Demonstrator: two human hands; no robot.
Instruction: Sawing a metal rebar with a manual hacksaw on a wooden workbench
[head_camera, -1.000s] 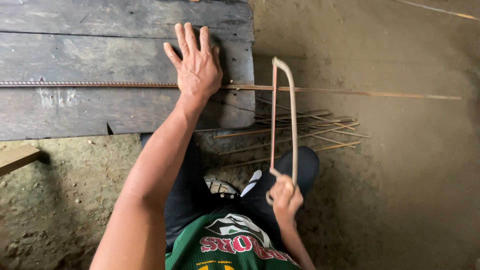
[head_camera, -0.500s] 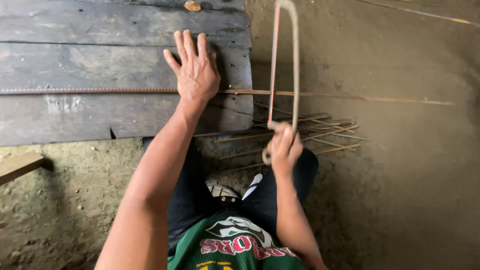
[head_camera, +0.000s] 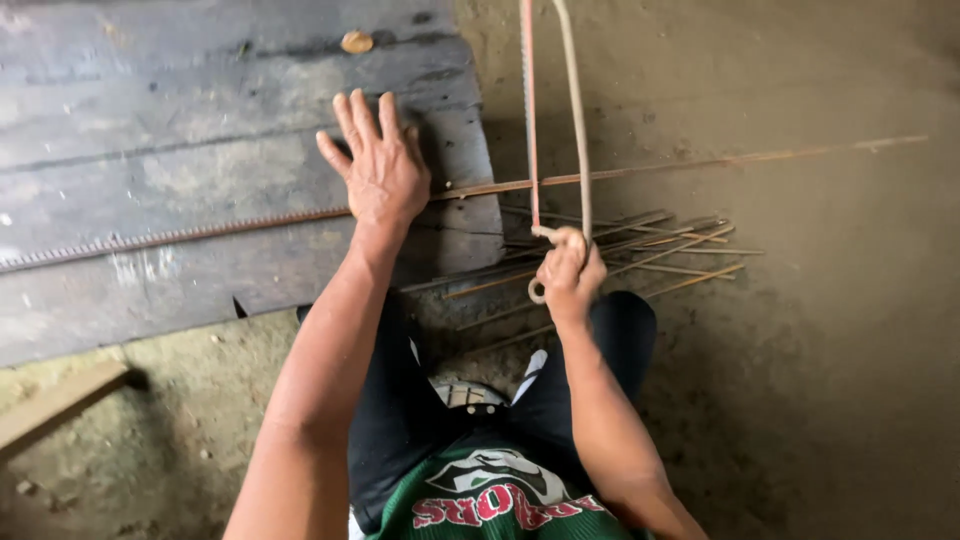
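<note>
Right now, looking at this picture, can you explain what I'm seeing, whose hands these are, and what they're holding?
The picture comes from a camera worn on a person's head, looking down at their own two bare hands. The left hand lies flat, fingers spread, pressing a long ribbed steel rod onto a dark wooden plank bench. The rod sticks out past the bench edge over a dirt floor. The right hand grips the handle of a hacksaw, its thin blade crossing the rod just beyond the bench edge. Under the saw lies a bundle of thinner rusty rods. A small tan lump, too small to identify, sits on the bench.
</note>
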